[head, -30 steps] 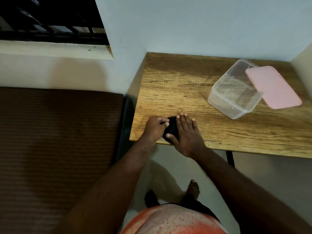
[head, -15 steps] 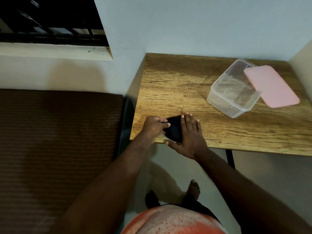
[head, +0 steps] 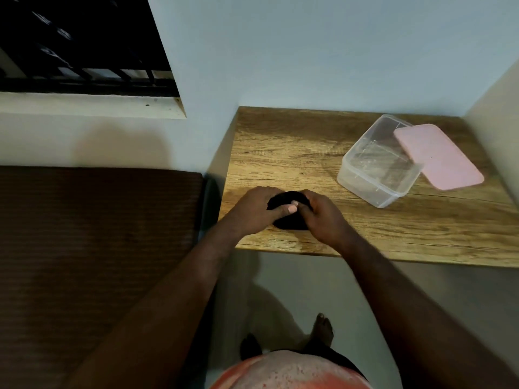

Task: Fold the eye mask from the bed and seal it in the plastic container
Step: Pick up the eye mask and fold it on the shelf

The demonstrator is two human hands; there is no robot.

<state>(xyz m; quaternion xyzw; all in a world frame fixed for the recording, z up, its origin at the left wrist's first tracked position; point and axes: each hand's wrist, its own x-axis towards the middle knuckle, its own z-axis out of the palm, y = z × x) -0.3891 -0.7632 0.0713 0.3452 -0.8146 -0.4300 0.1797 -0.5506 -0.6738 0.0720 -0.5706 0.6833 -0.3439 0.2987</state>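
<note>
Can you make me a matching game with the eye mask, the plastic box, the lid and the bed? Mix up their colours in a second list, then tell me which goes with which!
Things:
1. eye mask
2. plastic box
3. lid
4. bed

Colours:
A. pink
B. brown
C. see-through
D. black

Right pairs: 1-D, 2-C, 3-A, 4-B.
</note>
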